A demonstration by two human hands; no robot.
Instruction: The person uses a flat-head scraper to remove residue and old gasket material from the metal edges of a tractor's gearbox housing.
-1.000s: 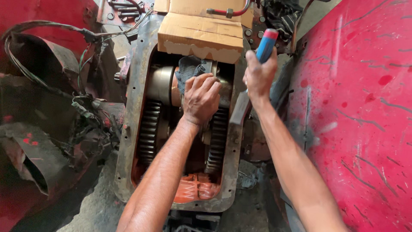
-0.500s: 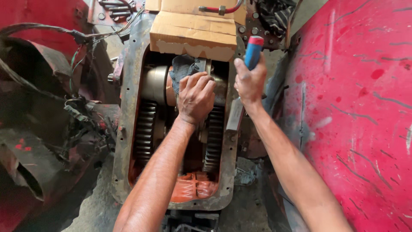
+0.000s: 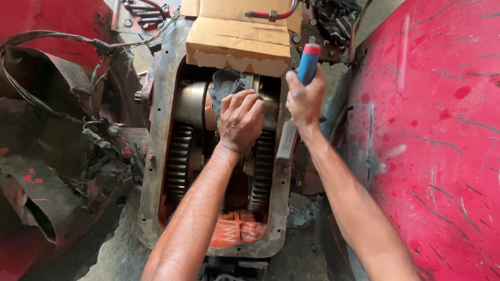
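Two bare hands, left [image 3: 240, 120] and right [image 3: 304, 99], one dark rag [image 3: 225, 83], one blue-handled tool [image 3: 308, 63], two toothed gears [image 3: 179, 161] [image 3: 263, 166], one open housing [image 3: 156, 156], one cardboard piece [image 3: 239, 36], one red hose [image 3: 271, 14]

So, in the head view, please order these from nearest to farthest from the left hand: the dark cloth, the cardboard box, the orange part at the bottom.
From the left hand:
1. Dark cloth, under its fingers.
2. Cardboard box, above it.
3. Orange part, far below, at the housing's bottom end.

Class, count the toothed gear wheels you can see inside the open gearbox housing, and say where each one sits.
2. One gear stands along the housing's left wall; the other gear stands by the right wall, just below the left hand. Others may be hidden under that hand and the cloth.
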